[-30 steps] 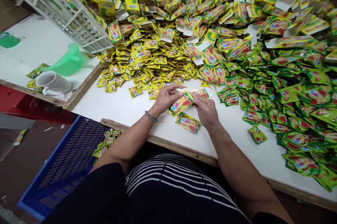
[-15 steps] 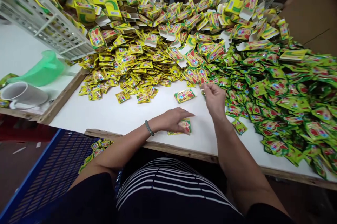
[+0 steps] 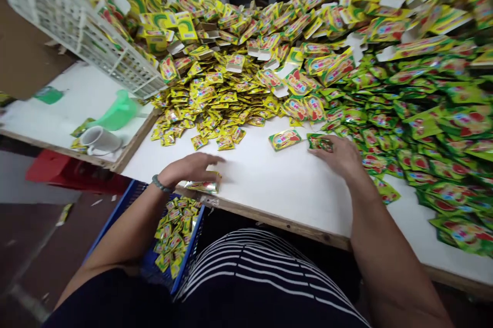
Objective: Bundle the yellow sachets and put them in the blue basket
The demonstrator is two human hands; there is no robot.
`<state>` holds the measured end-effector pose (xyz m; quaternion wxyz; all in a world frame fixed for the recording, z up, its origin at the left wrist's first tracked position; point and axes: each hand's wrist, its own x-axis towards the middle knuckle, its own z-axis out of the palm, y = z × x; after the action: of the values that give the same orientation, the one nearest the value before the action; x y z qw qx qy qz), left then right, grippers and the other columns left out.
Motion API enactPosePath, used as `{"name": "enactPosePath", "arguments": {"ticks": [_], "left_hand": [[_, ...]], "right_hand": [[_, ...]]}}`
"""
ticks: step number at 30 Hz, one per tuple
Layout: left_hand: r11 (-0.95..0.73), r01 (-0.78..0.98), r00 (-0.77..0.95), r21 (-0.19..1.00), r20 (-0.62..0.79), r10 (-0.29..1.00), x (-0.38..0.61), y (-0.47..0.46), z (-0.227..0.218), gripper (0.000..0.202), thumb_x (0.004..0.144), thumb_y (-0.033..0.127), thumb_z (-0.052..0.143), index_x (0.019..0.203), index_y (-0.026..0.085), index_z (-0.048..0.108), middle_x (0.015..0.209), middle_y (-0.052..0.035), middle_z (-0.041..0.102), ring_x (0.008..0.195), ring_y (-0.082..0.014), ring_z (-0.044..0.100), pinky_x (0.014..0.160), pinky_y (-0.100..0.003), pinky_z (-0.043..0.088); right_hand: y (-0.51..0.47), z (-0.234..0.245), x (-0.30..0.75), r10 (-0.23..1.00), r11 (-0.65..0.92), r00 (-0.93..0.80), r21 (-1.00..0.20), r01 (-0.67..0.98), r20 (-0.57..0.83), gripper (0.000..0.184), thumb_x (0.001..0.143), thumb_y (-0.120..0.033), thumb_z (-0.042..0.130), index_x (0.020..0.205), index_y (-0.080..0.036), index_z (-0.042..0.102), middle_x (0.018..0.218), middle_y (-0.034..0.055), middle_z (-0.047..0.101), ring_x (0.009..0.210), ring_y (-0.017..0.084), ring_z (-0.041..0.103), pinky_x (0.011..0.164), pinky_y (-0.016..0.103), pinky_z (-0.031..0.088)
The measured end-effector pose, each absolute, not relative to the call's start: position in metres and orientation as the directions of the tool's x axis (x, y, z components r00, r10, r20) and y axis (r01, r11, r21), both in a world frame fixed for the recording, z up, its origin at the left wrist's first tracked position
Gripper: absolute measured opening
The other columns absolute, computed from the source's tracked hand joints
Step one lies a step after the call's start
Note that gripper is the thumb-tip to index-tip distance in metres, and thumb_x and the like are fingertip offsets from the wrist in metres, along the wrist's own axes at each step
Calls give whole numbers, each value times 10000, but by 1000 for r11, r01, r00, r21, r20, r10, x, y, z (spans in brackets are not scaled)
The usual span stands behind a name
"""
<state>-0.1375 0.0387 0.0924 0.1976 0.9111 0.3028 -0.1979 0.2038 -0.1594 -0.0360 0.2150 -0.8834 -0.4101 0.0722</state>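
My left hand point(image 3: 192, 168) lies flat, fingers stretched out, on a filled packet point(image 3: 203, 185) at the front edge of the white table point(image 3: 269, 184), just above the blue crate point(image 3: 169, 246). My right hand point(image 3: 341, 156) rests palm down on the table with its fingertips on a green sachet point(image 3: 320, 142). One flat yellow-green carton point(image 3: 285, 139) lies alone between the hands. Behind them spreads a heap of small yellow sachets point(image 3: 208, 107); green sachets point(image 3: 423, 128) pile up on the right.
Folded cartons point(image 3: 308, 30) are heaped at the back. A white plastic basket point(image 3: 77, 25) tilts over the pile at left. The blue crate below the table edge holds several packets. A white mug point(image 3: 99, 139) and green scoop point(image 3: 115, 112) sit on the lower left table.
My left hand has slid the packet leftward along the front edge towards the blue crate. My right hand has come down onto a green sachet. The camera has swung left.
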Motion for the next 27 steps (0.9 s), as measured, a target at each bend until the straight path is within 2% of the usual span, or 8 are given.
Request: {"name": "enactPosePath", "arguments": {"ticks": [3, 7, 11, 14, 17, 22, 25, 27], "left_hand": [[-553, 829, 545, 83, -343, 765, -123, 51, 84, 560, 814, 540, 558, 1224, 160, 582, 1069, -138, 690, 967, -264, 638, 783, -308, 434], [-418, 908, 402, -16, -240, 884, -80, 51, 53, 565, 783, 513, 615, 1175, 112, 553, 1026, -203, 680, 969, -329, 633, 742, -337, 431], [-507, 841, 539, 189, -215, 814, -31, 20, 29, 466, 740, 433, 697, 1096, 177, 540, 923, -115, 684, 890, -271, 633, 710, -303, 417], [-565, 756, 636, 330, -166, 754, -4, -6, 22, 380, 693, 366, 748, 963, 194, 544, 899, -83, 655, 851, -239, 609, 685, -289, 403], [-573, 681, 670, 455, -74, 738, 14, -21, 20, 286, 693, 307, 749, 834, 193, 527, 824, -52, 622, 773, -199, 586, 652, -276, 391], [-162, 427, 627, 890, -162, 762, 27, -24, 24, 332, 722, 382, 735, 892, 185, 529, 573, 53, 537, 548, -111, 535, 591, -242, 434], [98, 266, 647, 959, -253, 719, 31, -26, 27, 417, 638, 418, 794, 840, 155, 541, 565, 54, 555, 529, -82, 539, 600, -240, 482], [120, 225, 666, 967, -242, 705, 32, -29, 29, 438, 590, 417, 823, 807, 142, 560, 562, 53, 559, 527, -70, 533, 593, -228, 481]], "right_hand": [[-166, -38, 207, 825, -513, 565, -384, 767, 26, 700, 670, -536, 742, 1251, -169, 606, 1174, 233, 590, 1100, 396, 513, 825, 469, 395], [-167, -32, 203, 850, -457, 524, -422, 783, 52, 418, 776, -328, 670, 1166, -180, 656, 1069, 176, 630, 972, 315, 568, 782, 402, 417], [-158, -20, 204, 762, -480, 634, -543, 689, 130, 264, 825, -260, 528, 1023, -199, 692, 792, 78, 634, 770, 242, 572, 696, 359, 419], [-154, -15, 209, 671, -430, 734, -750, 503, 108, 281, 789, -329, 567, 1020, -211, 676, 542, -23, 484, 547, 175, 466, 579, 318, 377], [-152, -15, 208, 695, -271, 718, -915, 301, 30, 329, 764, -379, 600, 1040, -214, 666, 455, -87, 326, 431, 117, 305, 498, 288, 308], [-148, -15, 197, 734, 0, 679, -1000, 15, 10, 395, 710, -480, 683, 1017, -236, 641, 495, -98, 336, 446, 96, 310, 496, 267, 331], [-148, -8, 191, 764, 74, 644, -997, -15, 47, 369, 680, -487, 724, 946, -254, 620, 534, -86, 393, 494, 105, 365, 515, 256, 341], [-149, -2, 187, 820, 74, 567, -997, 18, 71, 340, 696, -484, 707, 938, -259, 626, 552, -75, 417, 516, 113, 381, 522, 255, 337]]}}
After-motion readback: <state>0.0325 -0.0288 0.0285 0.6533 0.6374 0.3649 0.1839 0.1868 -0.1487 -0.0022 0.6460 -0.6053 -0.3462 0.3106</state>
